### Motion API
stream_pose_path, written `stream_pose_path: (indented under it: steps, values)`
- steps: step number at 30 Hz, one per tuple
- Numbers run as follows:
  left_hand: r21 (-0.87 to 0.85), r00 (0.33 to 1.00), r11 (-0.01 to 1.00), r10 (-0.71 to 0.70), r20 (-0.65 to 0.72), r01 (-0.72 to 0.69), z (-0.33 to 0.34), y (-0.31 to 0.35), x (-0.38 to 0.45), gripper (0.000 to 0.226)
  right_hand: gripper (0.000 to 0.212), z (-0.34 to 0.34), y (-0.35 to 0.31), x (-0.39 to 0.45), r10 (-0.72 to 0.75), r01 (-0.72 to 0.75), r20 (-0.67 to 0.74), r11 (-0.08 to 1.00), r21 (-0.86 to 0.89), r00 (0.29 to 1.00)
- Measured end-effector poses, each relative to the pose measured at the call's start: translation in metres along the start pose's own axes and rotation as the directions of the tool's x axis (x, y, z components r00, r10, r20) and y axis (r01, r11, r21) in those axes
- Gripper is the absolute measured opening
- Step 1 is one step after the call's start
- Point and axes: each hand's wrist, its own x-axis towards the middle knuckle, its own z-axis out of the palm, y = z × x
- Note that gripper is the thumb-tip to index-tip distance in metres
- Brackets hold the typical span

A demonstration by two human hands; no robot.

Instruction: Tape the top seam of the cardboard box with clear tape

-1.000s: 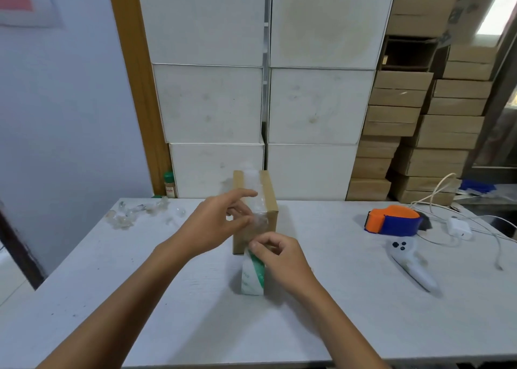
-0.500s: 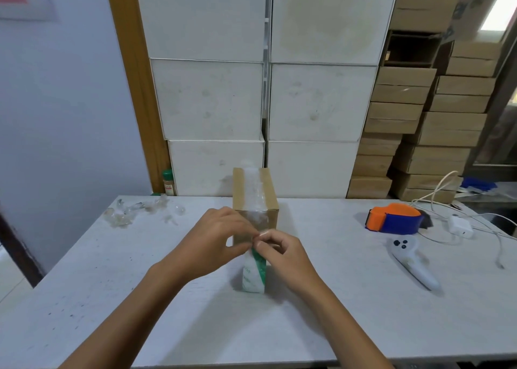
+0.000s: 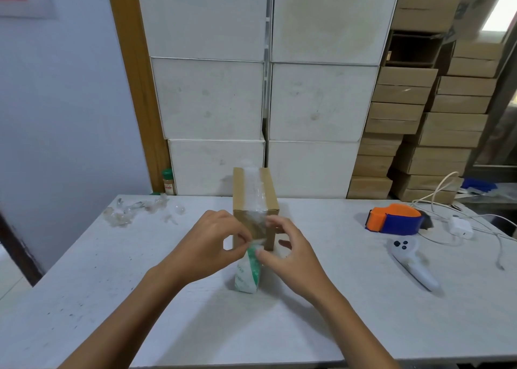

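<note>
box: cardboard box (image 3: 255, 198) mid-table, far of my hands; I judge it light, stiff, likely to slide if pushed
tape: clear tape (image 3: 253, 185) laid along top seam, folding down near face; thin, sticky, wrinkles easily, take it at the free end
roll: green-white tape roll (image 3: 248, 270) just in front of box
left hand: left hand (image 3: 208, 247) low at near face, fingers pinched together on tape end
right hand: right hand (image 3: 291, 252) opposite, thumb and forefinger closed on tape by roll, other fingers spread

head view | faces forward-down — near the table (image 3: 112, 298) | single view
</note>
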Motion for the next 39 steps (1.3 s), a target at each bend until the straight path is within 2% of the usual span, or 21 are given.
stream_pose_path:
  steps: [4,5,11,14,18,27,32,36,39]
  values:
    - [-0.021,1.000,1.000,-0.002,-0.004,0.002,0.002,0.000,-0.002,0.016,0.011,0.006,0.000,0.007,-0.126,0.123,-0.021,0.988,-0.088,0.992]
    - [-0.033,1.000,0.999,-0.008,-0.005,0.008,0.002,0.000,-0.003,0.016,0.007,0.007,0.000,0.008,-0.142,0.139,-0.022,0.986,-0.088,0.990]
    - [-0.148,0.989,0.979,-0.129,0.071,0.138,-0.001,-0.003,-0.006,0.006,0.010,0.006,-0.002,0.009,-0.117,0.117,0.011,0.993,-0.022,0.993]
    - [-0.159,0.981,0.970,-0.177,0.077,0.187,0.003,-0.004,-0.007,0.010,0.008,0.007,-0.002,0.009,-0.085,0.085,-0.002,0.996,0.002,0.996]
    - [-0.139,0.977,0.968,-0.204,0.053,0.210,0.004,-0.004,-0.009,0.008,0.004,0.006,-0.004,0.004,-0.010,0.010,-0.001,0.998,0.067,1.000]
    - [-0.114,0.974,0.967,-0.226,0.023,0.227,0.010,-0.002,-0.011,0.011,0.009,0.006,-0.003,0.004,-0.007,0.006,0.004,0.996,0.093,1.000]
    - [-0.210,0.969,0.948,-0.247,-0.002,0.241,0.013,-0.005,-0.015,0.008,0.006,0.008,-0.004,0.002,0.037,-0.035,-0.007,0.990,0.139,0.999]
    - [-0.312,0.953,0.910,-0.300,-0.041,0.273,0.018,-0.006,-0.022,0.013,0.059,0.012,0.005,-0.005,0.147,-0.160,0.123,0.982,0.100,0.981]
    - [-0.373,0.936,0.879,-0.345,-0.067,0.297,0.020,-0.006,-0.026,0.010,0.074,0.016,0.012,-0.015,0.179,-0.198,0.245,0.979,0.051,0.953]
